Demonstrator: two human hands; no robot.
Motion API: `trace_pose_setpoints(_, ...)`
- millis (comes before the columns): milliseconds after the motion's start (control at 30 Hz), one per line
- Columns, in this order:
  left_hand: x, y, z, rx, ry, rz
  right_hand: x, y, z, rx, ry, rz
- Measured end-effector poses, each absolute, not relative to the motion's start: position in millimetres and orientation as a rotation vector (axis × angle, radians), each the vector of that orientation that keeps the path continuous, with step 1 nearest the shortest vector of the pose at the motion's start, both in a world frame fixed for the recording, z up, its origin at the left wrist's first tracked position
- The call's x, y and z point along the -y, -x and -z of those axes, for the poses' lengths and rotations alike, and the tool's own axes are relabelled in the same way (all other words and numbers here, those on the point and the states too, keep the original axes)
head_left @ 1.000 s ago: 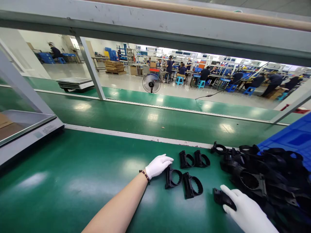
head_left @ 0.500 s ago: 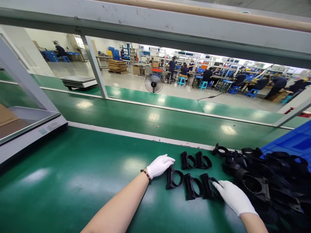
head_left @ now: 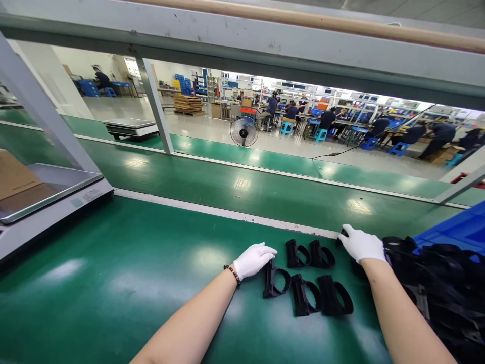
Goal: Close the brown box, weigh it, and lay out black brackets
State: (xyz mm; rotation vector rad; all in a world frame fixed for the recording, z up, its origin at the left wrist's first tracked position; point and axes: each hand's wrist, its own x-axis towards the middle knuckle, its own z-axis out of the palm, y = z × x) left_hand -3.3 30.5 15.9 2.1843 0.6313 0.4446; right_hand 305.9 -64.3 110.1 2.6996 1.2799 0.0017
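Black moulded-plastic ring brackets point(head_left: 435, 293) sit heaped at four o'clock on the green matte conveyor surface point(head_left: 132, 273), in front of a blue plastic crate point(head_left: 458, 227). Five more lie sorted at the heap's nine o'clock, two in a far row point(head_left: 315, 253) and three in a near row point(head_left: 299, 296). Each looks like a flat rectangular base carrying an open hoop: probably light, stiff, smooth and a little slick under cotton. They seem unlikely to break, though tangled hoops in the heap may snag. The base bar seems the firmest place to pinch. The white-gloved right hand point(head_left: 361, 243) lies palm-down on the heap's eleven o'clock edge, fingers over a bracket; whether they have closed on it I cannot tell. The white-gloved left hand point(head_left: 253, 259), fingers loosely extended, rests its tips against the leftmost near-row bracket point(head_left: 270, 280), gripping nothing.
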Motion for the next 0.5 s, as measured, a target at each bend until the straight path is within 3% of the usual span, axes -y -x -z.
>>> trace_pose_setpoints(233,-30.3,3.8,-13.7,-0.712,-2.110,-0.542,27.4,-301.2,-96.1,-1.394,-2.612,0.010)
trace_pose_setpoints(500,-39.1,6.2,-10.8,-1.054,-1.919,-0.846,10.7,-170.1,-104.0,-2.216,-2.239,-0.275)
